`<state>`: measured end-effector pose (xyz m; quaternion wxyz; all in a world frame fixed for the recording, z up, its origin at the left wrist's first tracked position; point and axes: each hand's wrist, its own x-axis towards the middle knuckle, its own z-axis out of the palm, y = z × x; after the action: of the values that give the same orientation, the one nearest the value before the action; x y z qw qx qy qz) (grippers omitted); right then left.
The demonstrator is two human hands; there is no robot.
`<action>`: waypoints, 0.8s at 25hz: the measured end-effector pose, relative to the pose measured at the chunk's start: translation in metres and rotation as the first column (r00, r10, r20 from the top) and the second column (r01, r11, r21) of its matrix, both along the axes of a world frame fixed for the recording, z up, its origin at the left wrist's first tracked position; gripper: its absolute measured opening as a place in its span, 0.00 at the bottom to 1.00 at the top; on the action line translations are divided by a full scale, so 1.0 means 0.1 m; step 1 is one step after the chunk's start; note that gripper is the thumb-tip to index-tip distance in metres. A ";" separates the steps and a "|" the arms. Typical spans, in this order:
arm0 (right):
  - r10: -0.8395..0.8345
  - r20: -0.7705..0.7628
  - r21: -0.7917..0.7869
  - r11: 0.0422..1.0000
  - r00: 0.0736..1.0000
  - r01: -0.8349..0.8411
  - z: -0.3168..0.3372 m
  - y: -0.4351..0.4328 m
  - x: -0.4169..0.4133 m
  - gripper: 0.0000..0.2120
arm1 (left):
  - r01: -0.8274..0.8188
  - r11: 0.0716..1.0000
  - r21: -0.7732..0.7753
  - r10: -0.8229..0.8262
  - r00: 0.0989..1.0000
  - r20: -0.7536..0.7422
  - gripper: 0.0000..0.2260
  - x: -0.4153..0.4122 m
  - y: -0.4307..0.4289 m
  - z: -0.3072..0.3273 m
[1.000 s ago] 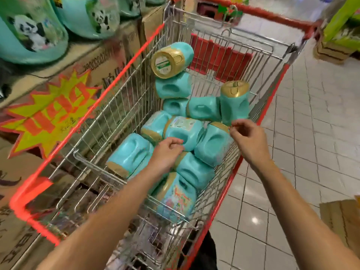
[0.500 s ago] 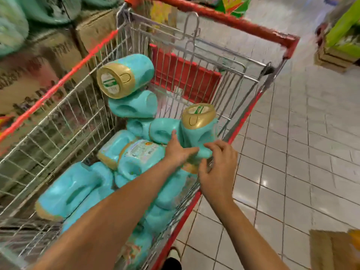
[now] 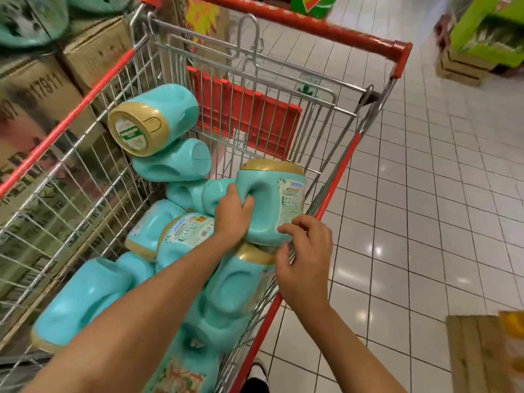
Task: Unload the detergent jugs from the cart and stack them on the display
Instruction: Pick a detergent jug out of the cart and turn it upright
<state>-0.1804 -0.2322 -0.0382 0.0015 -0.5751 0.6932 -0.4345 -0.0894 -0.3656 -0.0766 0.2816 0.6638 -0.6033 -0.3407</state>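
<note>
A wire shopping cart [image 3: 306, 89] with red trim holds several teal detergent jugs with gold caps. One upright jug [image 3: 272, 199] stands at the cart's right side. My left hand [image 3: 231, 215] grips it with fingers curled into its handle recess. My right hand [image 3: 304, 251] is at the jug's lower right corner, fingertips touching near its label, fingers bent. Another jug [image 3: 153, 120] lies on its side high against the cart's left wall, cap facing me. More jugs [image 3: 85, 296] lie piled on the cart floor under my arms.
Cardboard boxes [image 3: 42, 92] stacked left of the cart carry teal jugs on top. White tiled floor [image 3: 425, 194] spreads to the right. A green display on a wooden crate [image 3: 482, 46] stands at far right. A wooden pallet corner [image 3: 482, 353] sits lower right.
The view has shifted closer over the cart. My left hand has closed into the upright jug's handle recess, and the jug has tilted and turned its label to the right. My right hand stays beside it.
</note>
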 end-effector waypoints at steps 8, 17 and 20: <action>0.029 -0.095 0.219 0.976 0.995 -0.008 0.20 -0.01 0.01 0.14 | -0.072 0.997 -0.024 0.068 0.985 -0.157 0.07 1.17 0.33 0.55; 0.173 0.955 0.070 0.658 0.242 -0.750 0.54 0.10 0.48 0.43 | -0.189 0.982 0.012 0.167 0.836 -0.522 0.11 1.87 1.35 1.10; 0.199 0.980 -0.120 0.580 -0.002 -0.806 0.56 0.19 0.60 0.43 | -0.189 0.980 0.068 0.195 0.817 -0.543 0.08 1.91 1.56 1.18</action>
<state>-0.1204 -0.2135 0.0174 0.7264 -0.3839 0.3469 -0.4524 0.1018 -0.2092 0.0414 0.4713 0.5978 -0.4259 -0.4890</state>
